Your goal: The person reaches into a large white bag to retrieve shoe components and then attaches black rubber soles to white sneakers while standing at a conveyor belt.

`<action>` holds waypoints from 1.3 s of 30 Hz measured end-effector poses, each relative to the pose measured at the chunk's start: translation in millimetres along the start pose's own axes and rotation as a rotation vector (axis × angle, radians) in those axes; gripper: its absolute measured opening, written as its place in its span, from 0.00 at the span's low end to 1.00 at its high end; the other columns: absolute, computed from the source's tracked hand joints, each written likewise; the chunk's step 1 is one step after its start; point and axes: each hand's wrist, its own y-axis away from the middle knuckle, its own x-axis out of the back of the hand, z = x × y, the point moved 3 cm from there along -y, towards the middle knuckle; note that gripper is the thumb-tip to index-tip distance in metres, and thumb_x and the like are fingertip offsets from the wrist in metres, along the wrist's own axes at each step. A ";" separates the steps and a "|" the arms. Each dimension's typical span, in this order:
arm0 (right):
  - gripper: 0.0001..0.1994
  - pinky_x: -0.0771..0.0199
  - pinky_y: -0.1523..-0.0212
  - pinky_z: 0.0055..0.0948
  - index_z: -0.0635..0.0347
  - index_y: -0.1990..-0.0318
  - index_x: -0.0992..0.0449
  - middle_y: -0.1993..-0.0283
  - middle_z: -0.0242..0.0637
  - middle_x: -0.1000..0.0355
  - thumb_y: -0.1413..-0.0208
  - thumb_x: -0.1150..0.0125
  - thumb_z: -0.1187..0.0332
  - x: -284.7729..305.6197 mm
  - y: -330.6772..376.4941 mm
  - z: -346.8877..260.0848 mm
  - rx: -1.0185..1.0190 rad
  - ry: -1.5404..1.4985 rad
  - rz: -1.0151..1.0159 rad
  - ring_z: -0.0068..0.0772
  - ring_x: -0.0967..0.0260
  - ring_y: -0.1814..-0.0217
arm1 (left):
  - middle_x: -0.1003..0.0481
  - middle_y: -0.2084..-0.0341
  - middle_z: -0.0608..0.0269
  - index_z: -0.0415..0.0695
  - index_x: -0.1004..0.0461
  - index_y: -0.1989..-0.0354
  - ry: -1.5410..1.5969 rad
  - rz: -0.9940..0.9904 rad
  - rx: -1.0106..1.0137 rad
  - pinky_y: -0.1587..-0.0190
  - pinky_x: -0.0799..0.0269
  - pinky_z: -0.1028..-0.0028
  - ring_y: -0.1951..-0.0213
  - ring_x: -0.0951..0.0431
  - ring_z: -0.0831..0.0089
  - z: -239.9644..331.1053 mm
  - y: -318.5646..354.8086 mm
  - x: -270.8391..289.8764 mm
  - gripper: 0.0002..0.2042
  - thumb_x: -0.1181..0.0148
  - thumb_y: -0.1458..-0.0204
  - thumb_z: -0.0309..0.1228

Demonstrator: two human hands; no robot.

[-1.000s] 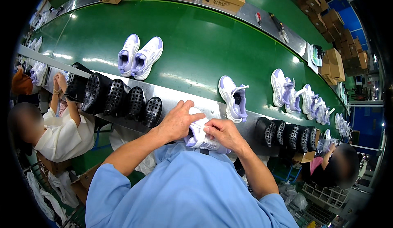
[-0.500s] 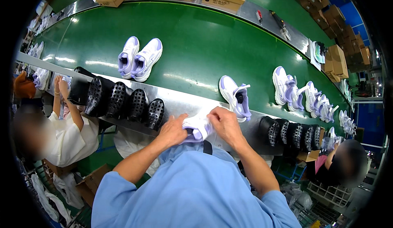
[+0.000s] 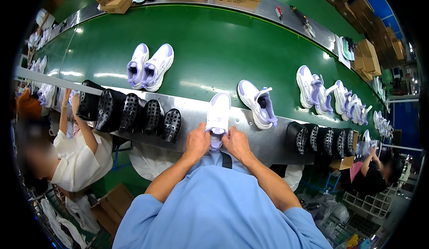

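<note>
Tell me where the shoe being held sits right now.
The white shoe lies centre on the metal ledge, between left hand and right hand, beside a lone shoe.

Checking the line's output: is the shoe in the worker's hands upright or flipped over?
Upright. The shoe shows its white top, toe pointing away, resting on the metal ledge; the left hand and right hand grip its heel.

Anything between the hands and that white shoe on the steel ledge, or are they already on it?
Nothing visible. The left hand and the right hand both grip the heel end of the white and lilac shoe, which lies on the steel ledge. The black shoe lasts sit off to the left, clear of it.
</note>
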 end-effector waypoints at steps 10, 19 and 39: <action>0.15 0.21 0.60 0.60 0.68 0.59 0.26 0.68 0.63 0.22 0.41 0.35 0.62 -0.9 5.1 -8.2 -0.039 -0.036 0.071 0.68 0.21 0.63 | 0.30 0.67 0.57 0.45 0.23 0.61 -0.328 0.175 -0.533 0.60 0.29 0.57 0.61 0.26 0.54 47.6 7.9 24.8 0.09 0.34 0.49 0.30; 0.17 0.20 0.59 0.58 0.69 0.57 0.26 0.67 0.62 0.21 0.41 0.34 0.61 -0.2 4.3 -5.1 -0.061 -0.044 0.048 0.66 0.20 0.62 | 0.31 0.70 0.56 0.43 0.23 0.66 -0.343 0.157 -0.727 0.62 0.29 0.58 0.63 0.27 0.55 61.6 2.0 20.4 0.06 0.34 0.52 0.25; 0.22 0.22 0.48 0.55 0.72 0.54 0.23 0.57 0.65 0.20 0.50 0.35 0.61 94.6 -47.9 109.8 -0.209 0.050 0.105 0.70 0.22 0.53 | 0.21 0.67 0.45 0.37 0.22 0.62 -0.010 -0.006 -0.482 0.58 0.23 0.51 0.63 0.19 0.44 84.7 10.7 13.0 0.09 0.33 0.46 0.28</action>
